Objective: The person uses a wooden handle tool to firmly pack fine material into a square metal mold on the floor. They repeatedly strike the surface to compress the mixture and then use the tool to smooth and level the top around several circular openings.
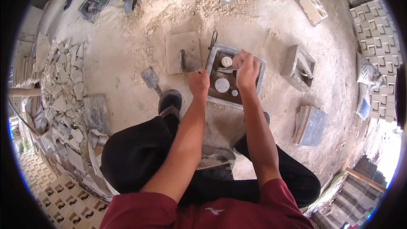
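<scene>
Sandy floor (pixel 127 59), square mould (pixel 235 76) tilted right

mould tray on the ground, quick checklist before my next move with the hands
1. Mould tray flat on the sandy ground: ok.
2. Right hand over the tray, holding a small pale piece: ok; the grip itself cannot tell.
3. Left hand at the tray's left edge, closed on something thin: cannot tell what.
4. Round discs lying inside the tray: ok.
5. Trowel within reach on the left: ok.
6. Flat board beside the tray, apart from it: ok.
</scene>
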The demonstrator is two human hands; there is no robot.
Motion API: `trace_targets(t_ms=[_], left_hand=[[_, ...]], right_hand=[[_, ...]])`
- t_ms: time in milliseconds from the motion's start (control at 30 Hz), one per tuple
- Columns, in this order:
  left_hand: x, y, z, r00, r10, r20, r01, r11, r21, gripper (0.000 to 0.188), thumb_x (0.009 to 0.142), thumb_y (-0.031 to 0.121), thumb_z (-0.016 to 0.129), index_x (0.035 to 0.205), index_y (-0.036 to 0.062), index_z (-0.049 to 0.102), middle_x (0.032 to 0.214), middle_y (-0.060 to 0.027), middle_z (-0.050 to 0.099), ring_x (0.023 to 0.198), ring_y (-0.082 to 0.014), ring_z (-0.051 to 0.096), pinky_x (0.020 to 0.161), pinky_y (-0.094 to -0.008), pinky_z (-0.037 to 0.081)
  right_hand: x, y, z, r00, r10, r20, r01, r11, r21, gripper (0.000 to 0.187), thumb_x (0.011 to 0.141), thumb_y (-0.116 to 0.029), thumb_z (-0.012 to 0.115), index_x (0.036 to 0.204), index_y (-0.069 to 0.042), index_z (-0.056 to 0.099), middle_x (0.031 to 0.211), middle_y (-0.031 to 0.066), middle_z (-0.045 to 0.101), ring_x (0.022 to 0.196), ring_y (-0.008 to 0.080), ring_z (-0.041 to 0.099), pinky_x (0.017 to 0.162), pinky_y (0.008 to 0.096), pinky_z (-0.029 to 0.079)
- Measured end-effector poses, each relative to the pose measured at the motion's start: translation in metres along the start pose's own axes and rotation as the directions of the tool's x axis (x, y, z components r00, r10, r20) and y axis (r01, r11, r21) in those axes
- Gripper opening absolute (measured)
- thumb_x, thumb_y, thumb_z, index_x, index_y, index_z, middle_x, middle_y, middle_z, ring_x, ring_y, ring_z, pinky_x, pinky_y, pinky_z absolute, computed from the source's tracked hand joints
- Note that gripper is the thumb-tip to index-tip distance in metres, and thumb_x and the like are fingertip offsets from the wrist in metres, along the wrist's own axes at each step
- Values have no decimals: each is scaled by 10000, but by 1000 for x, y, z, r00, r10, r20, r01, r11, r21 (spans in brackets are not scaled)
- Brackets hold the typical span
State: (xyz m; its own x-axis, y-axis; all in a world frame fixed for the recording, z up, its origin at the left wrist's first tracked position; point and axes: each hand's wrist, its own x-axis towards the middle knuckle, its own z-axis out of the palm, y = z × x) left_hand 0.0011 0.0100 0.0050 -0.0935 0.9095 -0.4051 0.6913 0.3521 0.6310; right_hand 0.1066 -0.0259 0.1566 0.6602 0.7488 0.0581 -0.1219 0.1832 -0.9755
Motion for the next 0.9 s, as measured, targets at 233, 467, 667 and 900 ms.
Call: trace_targets(t_ms=[233,467,667,900], left_hand=[[3,1,4,999,-14,40,15,1000,-9,471,855,363,426,842,-39,672,866,-265,641,846,-428,620,758,-478,492],[3,0,1,1000,23,-5,-23,999,-41,469,856,353,425,809,-44,670,838,-275,635,842,-433,617,752,-477,487],[-2,7,-6,999,32,-13,-32,999,-16,444,852,334,427,811,-34,674,839,-262,639,834,-430,616,746,-479,484],[-3,2,-7,1000,10,12,-10,1000,-13,444,847,326,417,840,-36,674,842,-263,640,830,-435,613,742,-495,472]], right_hand=[[-7,-3,-3,1000,0,-9,0,997,-75,404,898,-159,341,503,-96,282,461,-10,282,421,104,255,416,270,180],[-18,-5,12,999,-4,50,17,966,-257,423,898,-176,371,490,-110,282,443,-11,284,418,88,246,411,281,168],[-23,-14,-3,997,13,-81,-12,1000,7,415,898,-176,386,504,-102,279,472,-19,280,443,94,255,428,281,195],[-38,-6,-25,994,-106,-13,107,993,42,399,931,-119,378,540,-72,315,501,-34,323,481,53,285,432,257,220]])
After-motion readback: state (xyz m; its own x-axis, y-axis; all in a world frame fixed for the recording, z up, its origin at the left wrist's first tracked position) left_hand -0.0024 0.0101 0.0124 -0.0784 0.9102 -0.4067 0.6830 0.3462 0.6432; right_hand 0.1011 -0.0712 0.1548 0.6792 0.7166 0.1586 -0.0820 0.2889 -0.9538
